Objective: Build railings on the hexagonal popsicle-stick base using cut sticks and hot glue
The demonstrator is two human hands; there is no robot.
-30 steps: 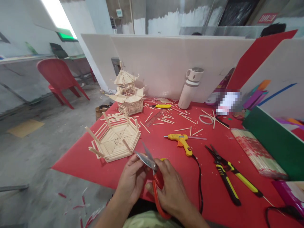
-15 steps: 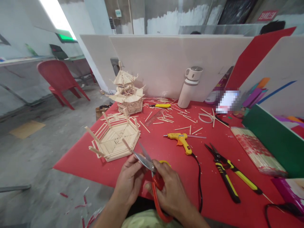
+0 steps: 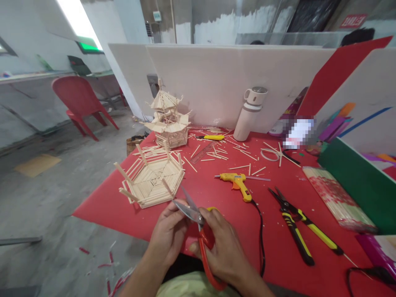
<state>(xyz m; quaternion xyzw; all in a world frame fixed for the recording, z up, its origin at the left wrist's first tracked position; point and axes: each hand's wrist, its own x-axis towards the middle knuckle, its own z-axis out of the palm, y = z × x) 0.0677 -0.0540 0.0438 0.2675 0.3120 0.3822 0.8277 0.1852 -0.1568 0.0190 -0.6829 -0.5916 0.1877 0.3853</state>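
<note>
My right hand [image 3: 221, 237] grips a pair of scissors [image 3: 202, 243] by its red-orange handles. The blades are apart and point away from me, over the fingers of my left hand. My left hand [image 3: 171, 231] is closed in a pinch beside the blades; what its fingertips hold is hidden. Just beyond both hands lies an octagonal base [image 3: 154, 181] made of thin wooden sticks, with several short posts standing at its corners. Behind it stands a tiered stick pagoda [image 3: 170, 117]. A yellow glue gun [image 3: 236, 183] lies to the right of the base.
Black-and-yellow pliers [image 3: 292, 218] lie at the right, near a bag of sticks [image 3: 338, 198] and a green box [image 3: 355, 181]. A pale thermos [image 3: 249, 113], a yellow cutter [image 3: 213, 137] and loose sticks [image 3: 218, 152] are at the back. The gun's black cable [image 3: 261, 239] runs toward me.
The view has shifted slightly, so the table things sit a little further right. Both hands stay nearly in place, with the scissors still apart at the left fingertips.
</note>
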